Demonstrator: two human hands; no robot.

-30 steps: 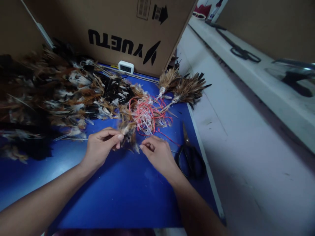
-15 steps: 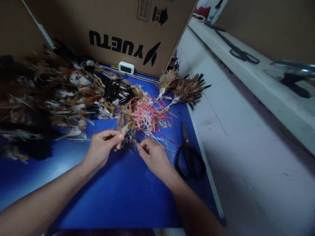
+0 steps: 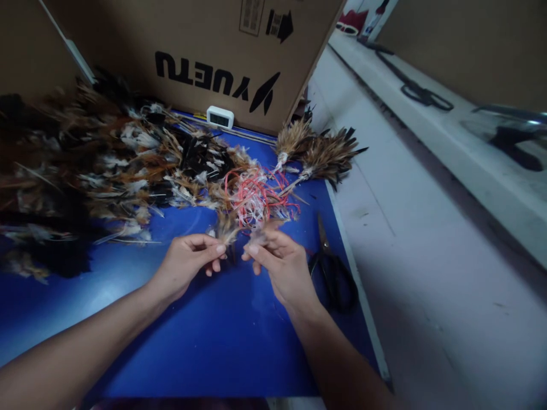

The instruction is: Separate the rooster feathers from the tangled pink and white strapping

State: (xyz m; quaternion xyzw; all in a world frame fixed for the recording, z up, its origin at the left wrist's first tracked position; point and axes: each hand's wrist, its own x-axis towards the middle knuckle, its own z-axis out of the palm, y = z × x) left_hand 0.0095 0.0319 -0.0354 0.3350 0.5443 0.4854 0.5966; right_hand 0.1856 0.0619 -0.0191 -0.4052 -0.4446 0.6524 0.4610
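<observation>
Between the thumb and fingers of my left hand (image 3: 192, 259) is a small bunch of brown feathers (image 3: 227, 228), tips pointing away from me. My right hand (image 3: 280, 262) is close beside it, its thumb and forefinger pinching a pale, fluffy feather (image 3: 258, 234) that is blurred. A narrow gap parts the two hands, which are above the blue tabletop (image 3: 205, 341). Just beyond them lies a tangle of pink and white plastic string (image 3: 256, 196). A large heap of brown, black and white feathers (image 3: 128, 154) spreads over the left side.
Black-handled scissors (image 3: 331, 273) lie right of my right hand, near the table's edge. Two tied feather bundles (image 3: 327, 154) rest at the back right. A small white digital display (image 3: 220, 118) stands against a cardboard box (image 3: 128, 34). A pale ledge (image 3: 461, 125) runs along the right.
My right hand has turned, now showing its thumb and a pale feather in its pinch. My left hand has shifted slightly right with its feathers.
</observation>
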